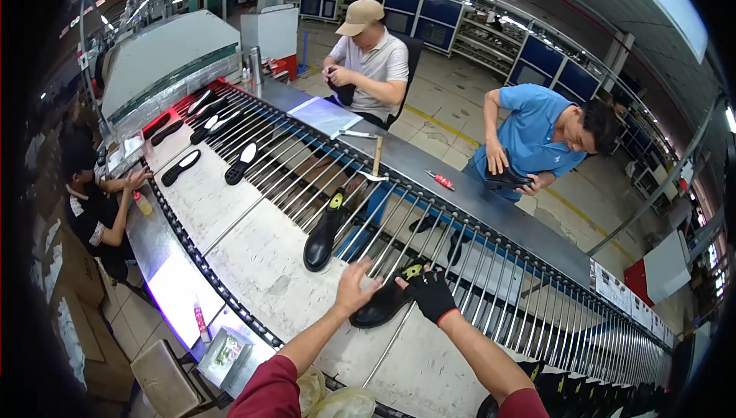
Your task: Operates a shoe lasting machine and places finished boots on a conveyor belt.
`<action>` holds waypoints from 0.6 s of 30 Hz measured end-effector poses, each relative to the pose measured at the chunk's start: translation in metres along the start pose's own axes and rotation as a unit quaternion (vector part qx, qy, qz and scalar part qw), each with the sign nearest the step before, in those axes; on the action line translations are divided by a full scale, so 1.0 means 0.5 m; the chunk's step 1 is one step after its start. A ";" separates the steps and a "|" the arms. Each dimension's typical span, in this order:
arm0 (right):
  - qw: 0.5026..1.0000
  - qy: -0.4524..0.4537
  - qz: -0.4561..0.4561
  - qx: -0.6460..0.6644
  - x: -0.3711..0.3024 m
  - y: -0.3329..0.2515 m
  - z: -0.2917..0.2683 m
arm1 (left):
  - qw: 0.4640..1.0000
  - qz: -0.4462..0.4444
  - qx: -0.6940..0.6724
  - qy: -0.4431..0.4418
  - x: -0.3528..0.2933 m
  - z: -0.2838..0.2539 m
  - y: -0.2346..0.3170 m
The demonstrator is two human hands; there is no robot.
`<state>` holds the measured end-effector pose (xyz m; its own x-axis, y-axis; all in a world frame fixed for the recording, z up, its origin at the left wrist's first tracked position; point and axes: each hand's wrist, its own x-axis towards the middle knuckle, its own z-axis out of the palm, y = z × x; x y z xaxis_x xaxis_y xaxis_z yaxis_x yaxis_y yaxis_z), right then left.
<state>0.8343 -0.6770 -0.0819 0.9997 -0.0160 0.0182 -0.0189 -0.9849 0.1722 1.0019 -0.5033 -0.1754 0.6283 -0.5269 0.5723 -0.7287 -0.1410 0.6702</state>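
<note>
A black boot (pixel 383 304) with a yellow patch inside its opening lies on the roller conveyor in front of me, toe to the left. My right hand (pixel 432 295), in a black glove with bare fingertips, has its thumb and fingers closed at the boot's opening. My left hand (pixel 357 287) is bare, its fingers spread above the toe end and holding nothing. Whether it touches the leather I cannot tell. A second black boot (pixel 325 235) rests just beyond my left hand, toe toward me.
Several black shoe parts with white insides (pixel 247 153) lie farther along the conveyor (pixel 238 211). A hammer (pixel 376 159) and a red-labelled tube (pixel 440 179) are on the metal side ledge (pixel 406 161). Co-workers sit or stand on both sides. Black footwear (pixel 567 387) crowds the lower right.
</note>
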 end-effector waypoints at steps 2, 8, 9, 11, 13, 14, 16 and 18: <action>0.996 0.073 0.024 -0.045 0.029 0.021 -0.003 | 0.978 -0.085 0.049 0.185 0.054 -0.036 -0.028; 0.998 0.063 -0.025 -0.017 0.128 0.026 0.050 | 0.955 -0.269 0.064 0.107 0.158 -0.026 -0.221; 0.999 -0.009 -0.019 -0.024 0.145 0.032 0.079 | 0.957 -0.254 0.111 0.080 0.165 -0.019 -0.261; 0.971 -0.235 0.018 0.041 0.145 0.047 0.076 | 0.924 -0.372 0.079 0.048 0.188 -0.010 -0.268; 0.971 -0.233 -0.015 0.056 0.136 0.051 0.050 | 0.915 -0.372 0.155 0.030 0.208 0.005 -0.256; 0.975 -0.211 0.011 0.066 0.109 0.064 0.060 | 0.911 -0.376 0.168 0.002 0.230 0.025 -0.229; 0.994 -0.099 -0.001 0.054 0.051 0.089 0.086 | 0.909 -0.369 0.192 -0.028 0.263 0.042 -0.192; 0.994 -0.065 -0.033 0.080 0.033 0.058 0.079 | 0.910 -0.354 0.216 0.002 0.240 -0.013 -0.229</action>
<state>0.8510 -0.7125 -0.1156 0.9924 0.0369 -0.1174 0.0382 -0.9992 0.0096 1.1624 -0.5451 -0.1802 0.9823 -0.1733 0.0715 -0.1796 -0.7603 0.6243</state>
